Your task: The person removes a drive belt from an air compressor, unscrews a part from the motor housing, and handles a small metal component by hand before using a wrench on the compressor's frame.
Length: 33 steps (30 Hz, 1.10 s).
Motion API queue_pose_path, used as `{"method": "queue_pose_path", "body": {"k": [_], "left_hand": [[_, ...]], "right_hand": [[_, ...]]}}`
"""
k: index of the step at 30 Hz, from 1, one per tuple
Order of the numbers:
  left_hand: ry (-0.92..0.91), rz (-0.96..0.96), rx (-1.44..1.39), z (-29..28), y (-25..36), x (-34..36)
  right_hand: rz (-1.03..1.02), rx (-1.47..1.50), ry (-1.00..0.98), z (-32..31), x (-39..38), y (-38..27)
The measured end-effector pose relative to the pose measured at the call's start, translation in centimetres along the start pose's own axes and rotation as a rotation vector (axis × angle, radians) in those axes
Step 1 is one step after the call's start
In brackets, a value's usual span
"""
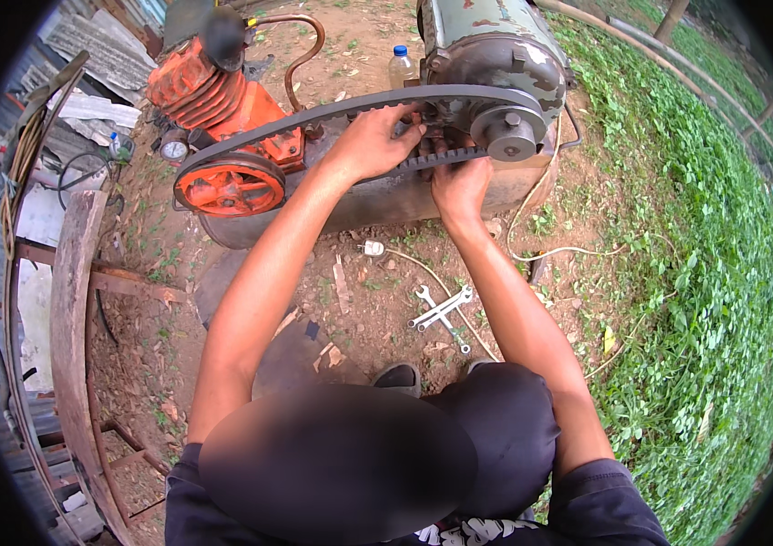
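Note:
A ribbed black drive belt (350, 104) loops from the orange spoked pulley (230, 186) of the compressor pump (222, 100) to the grey pulley (506, 134) on the motor (495, 68). My left hand (375, 146) reaches between the two runs of the belt, its fingers bent against dark parts beside the motor's base. What they grip there is too hidden to name. My right hand (461, 188) is at the lower run, just left of the motor pulley. Its fingers go up behind the belt and are mostly hidden. Beneath both hands lies the long tank (368, 205).
Crossed wrenches (441, 309) lie on the dirt near my feet, beside a pale cable with a white plug (373, 247). A blue-capped bottle (401, 65) stands behind the belt. A wooden plank (77, 300) and metal sheets border the left; grass (705, 300) covers the right.

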<state>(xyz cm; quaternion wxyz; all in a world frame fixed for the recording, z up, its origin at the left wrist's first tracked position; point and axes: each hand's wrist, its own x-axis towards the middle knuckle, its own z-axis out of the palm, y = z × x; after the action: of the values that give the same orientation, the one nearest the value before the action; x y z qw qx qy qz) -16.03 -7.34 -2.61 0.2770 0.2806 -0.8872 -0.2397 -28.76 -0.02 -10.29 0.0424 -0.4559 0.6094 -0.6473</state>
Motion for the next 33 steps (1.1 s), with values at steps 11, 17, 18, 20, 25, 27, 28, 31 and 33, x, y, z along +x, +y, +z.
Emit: {"method": "queue_pose_path", "body": {"k": [11, 17, 18, 20, 25, 27, 28, 31, 33], "left_hand": [[-0.025, -0.029, 0.008, -0.3, -1.2, -0.7], [-0.056, 0.014, -0.013, -0.6, -1.5, -0.5], [-0.055, 0.017, -0.012, -0.5, -1.5, -0.5], [-0.054, 0.024, -0.009, -0.5, -1.6, -0.4], [-0.054, -0.012, -0.024, -0.4, -1.6, -0.5], [-0.029, 0.021, -0.026, -0.3, -2.0, -0.6], [-0.023, 0.032, -0.029, -0.3, -2.0, -0.5], [-0.03, -0.025, -0.016, -0.4, -1.9, -0.5], [-0.025, -0.053, -0.018, -0.3, -1.5, -0.5]], "right_hand": [[-0.146, -0.337, -0.187, -1.4, -0.6, -1.5], [-0.082, -0.287, -0.234, -2.1, 0.8, -2.0], [-0.09, -0.298, -0.231, -2.1, 1.0, -1.9], [-0.127, -0.288, -0.198, -2.0, 0.9, -1.4], [-0.137, -0.28, -0.132, -1.6, 0.7, -0.7], [-0.123, -0.295, -0.113, -1.3, 0.4, -0.9], [-0.135, -0.258, -0.08, -1.1, 0.3, -1.1], [-0.165, -0.183, -0.008, -0.7, 0.3, -1.1], [-0.174, -0.18, 0.006, -0.7, 0.4, -0.7]]}}
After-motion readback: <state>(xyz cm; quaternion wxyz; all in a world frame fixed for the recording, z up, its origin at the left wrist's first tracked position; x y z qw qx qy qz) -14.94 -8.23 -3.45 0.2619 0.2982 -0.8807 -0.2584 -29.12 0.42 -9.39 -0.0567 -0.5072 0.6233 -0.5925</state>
